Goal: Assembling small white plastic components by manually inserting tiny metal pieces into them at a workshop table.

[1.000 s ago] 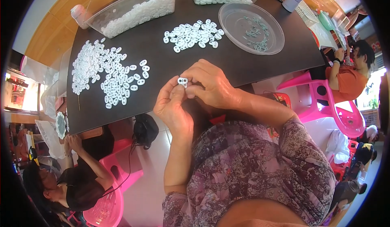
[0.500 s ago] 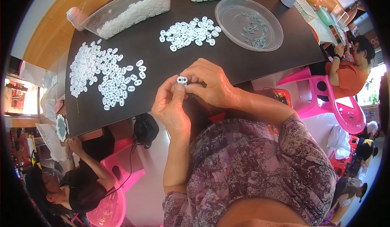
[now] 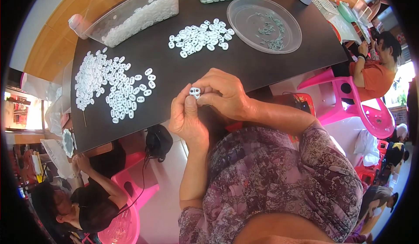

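Just off the table's near edge, my two hands meet around a small white plastic two-hole piece (image 3: pixel 195 92). My left hand (image 3: pixel 188 119) pinches it between thumb and fingertips. From the other side, the thumb and fingers of my right hand (image 3: pixel 224 93) close on it, with the curled fingers partly hidden. Whether a second small part is held with it cannot be made out. Similar white oval pieces lie in a pile (image 3: pixel 200 38) beyond my hands and in a larger spread (image 3: pixel 124 87) to the left.
A round clear tray (image 3: pixel 244 34) holds small grey-green bits. Clear bins of white pieces (image 3: pixel 142 21) stand at the back of the dark table (image 3: pixel 257 71). Co-workers sit at left (image 3: pixel 94 204) and right (image 3: pixel 375 78) near pink plastic chairs (image 3: pixel 345 100).
The white piece has turned and tilted in my fingers. My left hand has shifted slightly right and its fingers have closed more around it. The whole view has shifted a little.
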The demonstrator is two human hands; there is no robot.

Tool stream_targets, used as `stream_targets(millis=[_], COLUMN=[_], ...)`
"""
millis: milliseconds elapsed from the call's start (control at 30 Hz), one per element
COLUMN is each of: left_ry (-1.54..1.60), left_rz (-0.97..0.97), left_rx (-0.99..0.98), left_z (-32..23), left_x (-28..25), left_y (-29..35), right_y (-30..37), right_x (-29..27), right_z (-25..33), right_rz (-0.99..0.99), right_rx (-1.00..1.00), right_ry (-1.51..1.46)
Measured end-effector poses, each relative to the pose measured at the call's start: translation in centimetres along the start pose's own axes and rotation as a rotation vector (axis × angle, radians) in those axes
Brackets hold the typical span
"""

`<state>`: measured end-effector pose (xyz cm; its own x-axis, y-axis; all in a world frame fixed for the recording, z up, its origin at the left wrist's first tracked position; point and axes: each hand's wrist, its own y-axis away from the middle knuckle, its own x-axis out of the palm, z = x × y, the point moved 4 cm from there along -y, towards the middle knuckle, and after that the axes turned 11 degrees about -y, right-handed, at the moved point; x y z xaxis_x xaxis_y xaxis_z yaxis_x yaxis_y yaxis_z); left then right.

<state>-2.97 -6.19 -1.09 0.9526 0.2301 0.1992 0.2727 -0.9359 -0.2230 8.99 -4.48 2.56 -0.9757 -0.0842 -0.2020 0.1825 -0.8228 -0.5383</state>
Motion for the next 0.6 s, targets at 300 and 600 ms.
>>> stream_targets(millis=[300, 600], left_ry=[0.148, 0.142], left_rz=[-0.035, -0.070], left_rx=[-0.046, 0.008], left_z=[-0.2, -1.0], left_x=[0.1, 0.1], left_y=[0.2, 0.4], right_y=[-0.1, -0.2], right_x=[0.5, 0.8], right_z=[0.6, 0.9], right_rz=[0.001, -0.056], right_rx=[-0.116, -0.142], right_ry=[0.038, -0.012])
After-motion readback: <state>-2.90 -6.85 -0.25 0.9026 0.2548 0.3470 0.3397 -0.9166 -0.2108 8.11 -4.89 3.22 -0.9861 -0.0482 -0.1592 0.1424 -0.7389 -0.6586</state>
